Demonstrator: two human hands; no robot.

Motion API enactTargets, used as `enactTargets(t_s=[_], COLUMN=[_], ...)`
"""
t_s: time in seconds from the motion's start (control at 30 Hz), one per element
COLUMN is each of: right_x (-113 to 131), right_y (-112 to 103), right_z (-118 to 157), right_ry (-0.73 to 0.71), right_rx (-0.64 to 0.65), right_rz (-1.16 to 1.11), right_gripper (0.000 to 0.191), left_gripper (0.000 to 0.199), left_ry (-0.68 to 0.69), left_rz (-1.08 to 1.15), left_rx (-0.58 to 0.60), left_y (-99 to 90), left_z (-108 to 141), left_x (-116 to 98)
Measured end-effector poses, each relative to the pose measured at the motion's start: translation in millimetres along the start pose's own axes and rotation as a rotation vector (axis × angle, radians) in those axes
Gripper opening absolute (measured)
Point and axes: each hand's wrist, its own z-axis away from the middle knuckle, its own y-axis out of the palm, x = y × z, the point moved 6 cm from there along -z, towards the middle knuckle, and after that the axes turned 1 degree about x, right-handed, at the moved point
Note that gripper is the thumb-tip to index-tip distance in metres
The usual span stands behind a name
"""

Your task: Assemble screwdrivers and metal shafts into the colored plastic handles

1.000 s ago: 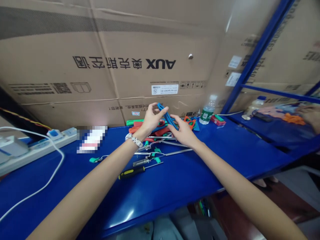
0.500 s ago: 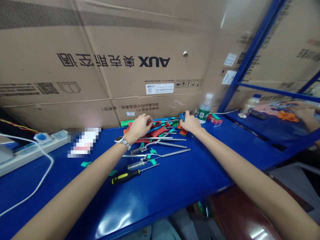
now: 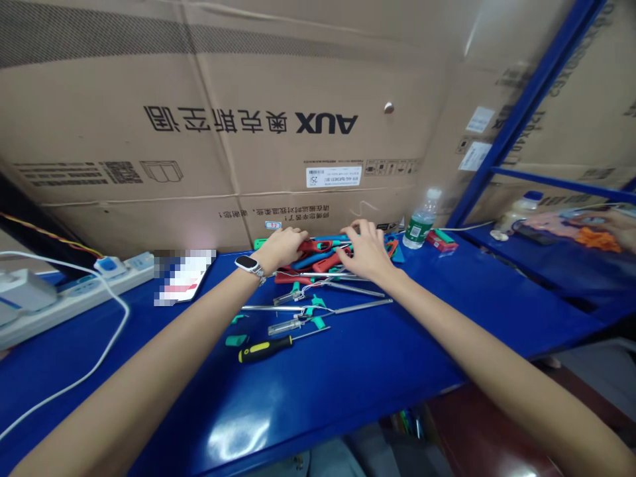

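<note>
My left hand (image 3: pixel 284 246), with a white watch (image 3: pixel 248 265) on its wrist, rests on a pile of what look like long-nosed lighter parts. Its fingers curl round a red casing (image 3: pixel 314 247). Above the pile's right side, my right hand (image 3: pixel 366 250) has its thumb and fingers apart. A blue casing (image 3: pixel 318 260) lies between the hands, partly covered. Nearer me are thin metal tubes (image 3: pixel 362 307), clear tanks with white wires (image 3: pixel 285 327) and green pieces (image 3: pixel 318 305). A black and yellow screwdriver (image 3: pixel 265 349) lies in front.
Behind the blue table (image 3: pixel 318 397) stands a cardboard sheet (image 3: pixel 278 159). A water bottle (image 3: pixel 421 222) and a red box (image 3: pixel 441 242) stand to the right. On the left lie a power strip (image 3: pixel 74 298) and a phone (image 3: pixel 191 278). Another person's hand (image 3: pixel 621 225) shows far right.
My right hand has moved left from the blue pieces at the pile's right end, and its fingers have spread. My left hand has lowered its fingers onto the red casing. The view has shifted left.
</note>
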Motion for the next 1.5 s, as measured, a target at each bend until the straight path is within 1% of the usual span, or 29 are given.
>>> enactTargets(t_s=[0.07, 0.1, 0.13, 0.2, 0.3, 0.37, 0.4, 0.47, 0.5, 0.53, 0.57, 0.6, 0.63, 0.7, 0.77, 0.83, 0.93, 1.07, 1.2, 1.3, 1.4, 1.5], right_x=[31, 46, 60, 82, 106, 120, 125, 136, 141, 145, 148, 150, 150, 149, 149, 150, 153, 153, 142, 127, 115, 107], right_y=[-4, -5, -4, -1, 3, 5, 6, 10, 14, 18, 23, 28, 31, 34, 33, 30, 29, 36, 50, 57, 57, 48], right_z=[5, 7, 10, 16, 29, 44, 53, 70, 77, 83, 86, 86, 84, 74, 64, 60, 61, 62, 51, 37, 29, 25], right_ry=[-0.184, -0.253, -0.326, -0.404, -0.481, -0.521, -0.531, -0.577, -0.610, -0.633, -0.656, -0.665, -0.663, -0.660, -0.685, -0.752, -0.823, -0.812, -0.748, -0.649, -0.587, -0.505], right_rx=[0.010, 0.021, 0.062, 0.125, 0.203, 0.253, 0.270, 0.301, 0.318, 0.330, 0.335, 0.337, 0.325, 0.279, 0.233, 0.212, 0.207, 0.197, 0.188, 0.162, 0.092, 0.047], right_rz=[-0.114, -0.150, -0.181, -0.225, -0.305, -0.376, -0.399, -0.411, -0.400, -0.377, -0.349, -0.327, -0.312, -0.289, -0.256, -0.209, -0.148, -0.127, -0.118, -0.199, -0.329, -0.512], right_gripper=[0.026, 0.021, 0.017, 0.015, 0.019, 0.031, 0.043, 0.074, 0.084, 0.085, 0.079, 0.069, 0.063, 0.058, 0.046, 0.042, 0.040, 0.040, 0.036, 0.030, 0.026, 0.024], left_gripper=[0.024, 0.026, 0.028, 0.031, 0.031, 0.034, 0.035, 0.034, 0.034, 0.033, 0.033, 0.033, 0.033, 0.033, 0.033, 0.034, 0.036, 0.034, 0.035, 0.036, 0.034, 0.032], left_ry=[0.000, -0.006, -0.016, -0.037, -0.064, -0.077, -0.075, -0.065, -0.071, -0.082, -0.090, -0.096, -0.097, -0.092, -0.093, -0.095, -0.078, -0.080, -0.100, -0.079, -0.051, -0.032], left_rz=[-0.023, -0.016, 0.000, 0.041, 0.106, 0.155, 0.171, 0.201, 0.217, 0.234, 0.252, 0.268, 0.284, 0.307, 0.321, 0.333, 0.364, 0.413, 0.485, 0.536, 0.591, 0.655], left_rx=[-0.009, -0.022, -0.044, -0.099, -0.214, -0.303, -0.343, -0.416, -0.444, -0.471, -0.501, -0.529, -0.556, -0.598, -0.616, -0.613, -0.583, -0.517, -0.405, -0.327, -0.239, -0.178], left_y=[-3.6, -6.5, -10.4, -20.3, -38.6, -49.7, -53.8, -58.5, -58.8, -58.5, -58.0, -57.2, -56.6, -55.8, -55.3, -54.5, -51.4, -43.1, -32.8, -28.5, -24.5, -18.9], left_z=[-1, 1, 3, 15, 47, 77, 93, 122, 136, 148, 159, 168, 176, 191, 203, 212, 222, 228, 233, 238, 244, 246], left_x=[1, 3, 6, 15, 31, 40, 43, 45, 45, 44, 43, 41, 39, 35, 31, 28, 23, 17, 10, 1, -11, -21])
